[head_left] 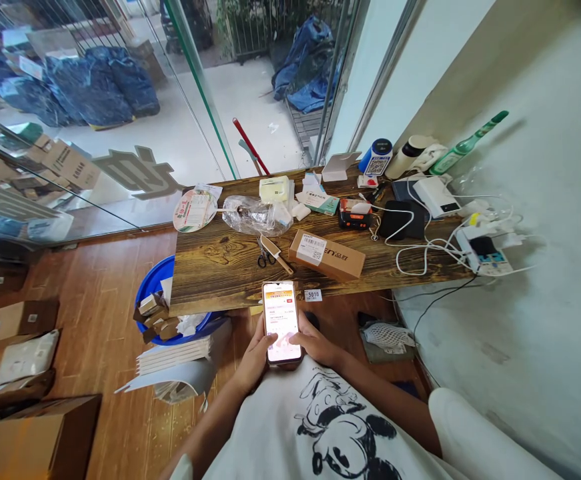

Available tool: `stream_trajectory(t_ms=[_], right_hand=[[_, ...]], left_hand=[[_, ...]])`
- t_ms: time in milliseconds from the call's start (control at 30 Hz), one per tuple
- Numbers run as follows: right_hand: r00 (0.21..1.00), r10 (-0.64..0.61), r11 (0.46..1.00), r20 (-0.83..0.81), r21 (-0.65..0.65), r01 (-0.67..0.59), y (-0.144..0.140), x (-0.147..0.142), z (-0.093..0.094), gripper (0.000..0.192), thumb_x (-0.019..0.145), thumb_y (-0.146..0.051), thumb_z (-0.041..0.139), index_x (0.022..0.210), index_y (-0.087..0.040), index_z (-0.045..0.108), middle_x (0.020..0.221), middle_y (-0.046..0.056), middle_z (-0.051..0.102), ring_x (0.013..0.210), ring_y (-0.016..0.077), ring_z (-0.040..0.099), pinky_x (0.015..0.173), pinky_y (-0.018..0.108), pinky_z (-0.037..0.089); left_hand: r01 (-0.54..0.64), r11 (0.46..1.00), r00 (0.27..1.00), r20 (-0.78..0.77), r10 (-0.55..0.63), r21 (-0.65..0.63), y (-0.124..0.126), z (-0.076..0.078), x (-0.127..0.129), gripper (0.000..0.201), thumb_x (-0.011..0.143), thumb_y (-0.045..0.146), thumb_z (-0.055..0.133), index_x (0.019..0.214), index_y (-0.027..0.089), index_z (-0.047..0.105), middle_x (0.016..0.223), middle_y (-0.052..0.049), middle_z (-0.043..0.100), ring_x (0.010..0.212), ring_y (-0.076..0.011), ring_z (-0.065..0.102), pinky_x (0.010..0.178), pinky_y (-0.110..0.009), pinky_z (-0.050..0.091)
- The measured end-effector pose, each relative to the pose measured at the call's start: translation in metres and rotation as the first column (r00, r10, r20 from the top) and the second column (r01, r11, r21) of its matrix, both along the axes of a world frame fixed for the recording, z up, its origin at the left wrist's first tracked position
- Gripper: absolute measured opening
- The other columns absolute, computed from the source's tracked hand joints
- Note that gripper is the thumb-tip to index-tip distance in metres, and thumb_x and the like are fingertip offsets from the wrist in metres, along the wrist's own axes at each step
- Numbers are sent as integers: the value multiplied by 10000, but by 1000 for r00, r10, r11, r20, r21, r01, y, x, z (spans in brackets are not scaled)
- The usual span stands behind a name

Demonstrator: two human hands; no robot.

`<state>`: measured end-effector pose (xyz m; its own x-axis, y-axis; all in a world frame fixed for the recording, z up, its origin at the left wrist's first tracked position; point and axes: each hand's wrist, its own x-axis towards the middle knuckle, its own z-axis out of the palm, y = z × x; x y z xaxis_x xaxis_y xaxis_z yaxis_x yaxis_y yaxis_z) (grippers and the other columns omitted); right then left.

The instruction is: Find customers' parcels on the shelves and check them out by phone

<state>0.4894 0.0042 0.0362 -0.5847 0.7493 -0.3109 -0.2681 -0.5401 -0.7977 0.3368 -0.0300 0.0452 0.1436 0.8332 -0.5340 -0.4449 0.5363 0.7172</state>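
Both hands grasp one smartphone (281, 322) low in the centre of the frame: the left hand (254, 360) cups its lower left edge with the thumb lying on the lit screen, and the right hand (316, 343) wraps its right edge, fingers behind the case. The phone is upright, screen toward the camera, held in front of the near edge of the worktop (220, 267) and above a white printed shirt (330, 427).

Just beyond the phone, on the worktop, lie scissors (263, 254) touching a wood-handled blade (276, 251), and to their right a long brown carton (326, 254) with a white barcode label. A small white tag (313, 295) sits on the worktop's front edge beside the phone. Farther back are a crumpled clear plastic bag (255, 215), a round printed fan (193, 209), and small white boxes (275, 189).

Toward the right of the frame, a black device (403, 220), white cables (420, 250), and a power strip (483, 252) crowd the worktop's end; a green bottle (465, 144) leans against the wall.

At lower left, a blue bin (153, 283) holding cardboard scraps stands on the wooden floor (105, 333), with stacked white sheets (175, 357) in front and brown boxes (15, 320) at the frame's left edge.
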Motion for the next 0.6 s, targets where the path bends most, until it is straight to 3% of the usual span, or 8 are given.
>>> stream_trajectory(t_ms=[267, 433, 600], right_hand=[[999, -7, 1000, 31, 8, 7, -1, -1, -3, 640, 678, -201, 564, 1283, -240, 360, 1256, 81, 566, 1135, 246, 531, 981, 468, 380], [994, -42, 994, 99, 107, 31, -1, -2, -7, 621, 675, -277, 667, 1237, -228, 406, 1234, 100, 567, 1139, 270, 523, 959, 478, 402], [985, -152, 988, 86, -24, 155, 8, -8, -6, 473, 689, -418, 654, 1099, -213, 543, 1052, 81, 665, 975, 270, 612, 852, 448, 476]], left_hand=[[2, 1000, 999, 44, 0, -27, -1, 2, 1, 822, 678, 146, 531, 1435, 308, 255, 1259, -21, 590, 1031, -245, 571, 820, -340, 481], [32, 996, 999, 28, -29, -79, 1, 7, 2, 840, 671, 140, 544, 1434, 325, 245, 1266, -16, 581, 1050, -264, 565, 837, -376, 482], [-15, 1000, 996, 88, 16, -16, 2, 0, 1, 853, 594, 105, 486, 1415, 252, 307, 1279, -25, 580, 1167, -266, 503, 945, -369, 430]])
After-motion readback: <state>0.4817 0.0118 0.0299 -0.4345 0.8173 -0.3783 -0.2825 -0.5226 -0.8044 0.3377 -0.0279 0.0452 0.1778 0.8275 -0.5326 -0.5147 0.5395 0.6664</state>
